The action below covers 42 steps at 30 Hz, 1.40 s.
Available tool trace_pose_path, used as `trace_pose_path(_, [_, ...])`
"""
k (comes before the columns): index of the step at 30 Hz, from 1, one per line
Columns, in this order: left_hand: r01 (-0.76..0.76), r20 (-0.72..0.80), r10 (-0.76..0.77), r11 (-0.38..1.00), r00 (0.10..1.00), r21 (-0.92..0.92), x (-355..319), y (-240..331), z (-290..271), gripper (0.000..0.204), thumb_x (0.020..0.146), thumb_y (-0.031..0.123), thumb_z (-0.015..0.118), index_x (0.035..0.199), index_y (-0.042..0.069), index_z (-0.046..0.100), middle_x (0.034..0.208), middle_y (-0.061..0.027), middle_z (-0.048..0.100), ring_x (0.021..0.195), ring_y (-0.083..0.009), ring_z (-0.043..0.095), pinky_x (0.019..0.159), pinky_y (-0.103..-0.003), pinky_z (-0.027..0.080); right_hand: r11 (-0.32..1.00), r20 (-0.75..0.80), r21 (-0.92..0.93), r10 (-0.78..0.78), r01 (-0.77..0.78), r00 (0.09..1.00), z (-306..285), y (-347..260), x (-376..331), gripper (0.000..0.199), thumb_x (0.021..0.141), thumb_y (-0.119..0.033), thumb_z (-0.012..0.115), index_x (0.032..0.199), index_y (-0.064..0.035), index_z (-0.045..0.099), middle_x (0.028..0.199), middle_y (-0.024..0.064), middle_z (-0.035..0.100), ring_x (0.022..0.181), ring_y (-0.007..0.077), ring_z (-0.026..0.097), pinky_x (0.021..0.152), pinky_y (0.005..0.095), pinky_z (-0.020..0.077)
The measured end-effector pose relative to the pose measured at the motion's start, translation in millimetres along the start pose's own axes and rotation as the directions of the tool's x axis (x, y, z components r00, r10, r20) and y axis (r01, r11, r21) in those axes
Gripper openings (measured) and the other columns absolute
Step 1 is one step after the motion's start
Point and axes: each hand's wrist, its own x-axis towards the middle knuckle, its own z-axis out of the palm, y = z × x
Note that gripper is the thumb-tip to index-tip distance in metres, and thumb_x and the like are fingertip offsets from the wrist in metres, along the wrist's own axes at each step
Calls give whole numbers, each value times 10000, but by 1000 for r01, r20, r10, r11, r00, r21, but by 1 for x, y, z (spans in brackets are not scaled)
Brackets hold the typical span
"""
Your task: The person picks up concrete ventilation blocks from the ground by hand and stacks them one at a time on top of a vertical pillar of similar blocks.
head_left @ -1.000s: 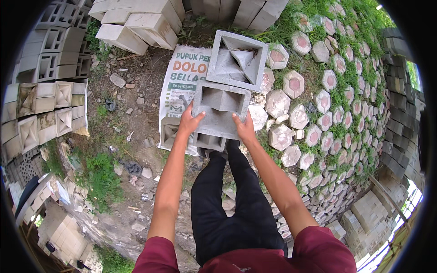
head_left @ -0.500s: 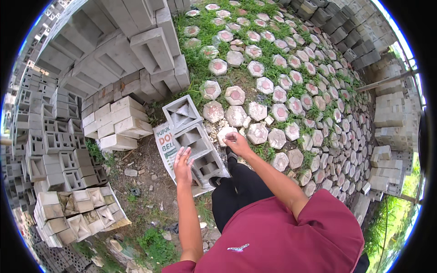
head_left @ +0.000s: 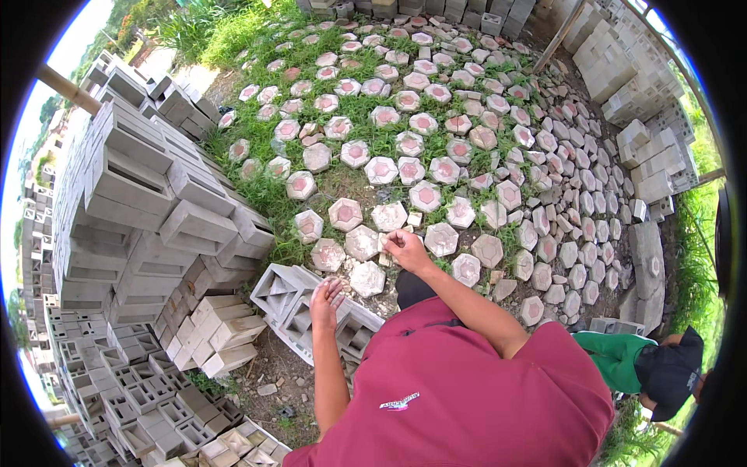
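My left hand (head_left: 325,303) is raised over the row of grey hollow concrete blocks (head_left: 289,292), its fingers loosely stretched and no object visible in it. To its right, my right hand (head_left: 406,252) has thumb and fingertips drawn together in a pinch. A small pale patch shows at those fingertips; whether it is a held piece or part of the ground behind cannot be made out. Below this hand lie hexagonal concrete pavers, among them a whitish one (head_left: 366,279) and another (head_left: 362,242). Both hands seem apart from the blocks and pavers.
Many hexagonal pavers with reddish centres (head_left: 381,170) cover the grassy ground ahead. On the left rises a tall stack of grey blocks (head_left: 136,187), with pale bricks (head_left: 218,327) beside it. At lower right is another person in a green shirt (head_left: 611,358) and dark cap.
My view has swung up and leftward, so the block row sits lower and more grass shows. The person in green has come into view. Both hands keep nearly the same pose.
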Motion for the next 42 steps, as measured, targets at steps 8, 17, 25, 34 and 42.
trace_pose_path(8, [-223, 130, 210, 971, 969, 87, 102, 99, 155, 308, 956, 220, 491, 1196, 30, 522, 1109, -110, 633, 1015, -195, 604, 853, -343, 478, 990, -84, -127, -65, 54, 994, -67, -71, 103, 174, 890, -163, 630, 861, 5, 600, 741, 17, 622, 662, 66, 550, 614, 244, 460])
trace_pose_path(17, [-188, 259, 116, 944, 959, 272, 173, 111, 217, 229, 959, 180, 505, 1135, 53, 578, 1047, -68, 660, 956, -151, 624, 782, -295, 492, 998, -336, -21, 41, -51, 941, -103, -39, 137, 192, 864, -170, 644, 900, 18, 625, 772, 38, 648, 675, 85, 581, 646, 252, 478])
trace_pose_path(25, [-211, 456, 1, 888, 890, 409, 267, 197, 282, 233, 950, 191, 526, 1127, 54, 591, 1045, -66, 661, 946, -141, 619, 798, -291, 488, 998, -583, -68, -29, -14, 812, -116, -68, 211, 215, 866, -164, 644, 953, 33, 649, 796, 61, 672, 695, 100, 599, 656, 260, 480])
trace_pose_path(34, [-495, 695, 4, 705, 719, 508, 334, 337, 395, 217, 957, 177, 527, 1110, 42, 600, 1010, -34, 665, 928, -101, 604, 779, -246, 447, 993, -722, -45, -106, 105, 684, -116, -176, 297, 263, 899, -213, 619, 968, 37, 663, 785, 63, 676, 708, 76, 600, 653, 242, 473])
trace_pose_path(42, [-405, 643, -68, 725, 763, 557, 405, 306, 465, 239, 946, 202, 538, 1124, 53, 594, 1028, -58, 659, 944, -139, 612, 793, -288, 484, 998, -710, -64, -45, -1, 703, -184, -155, 367, 229, 878, -196, 630, 908, 30, 654, 761, 60, 671, 680, 79, 599, 631, 247, 472])
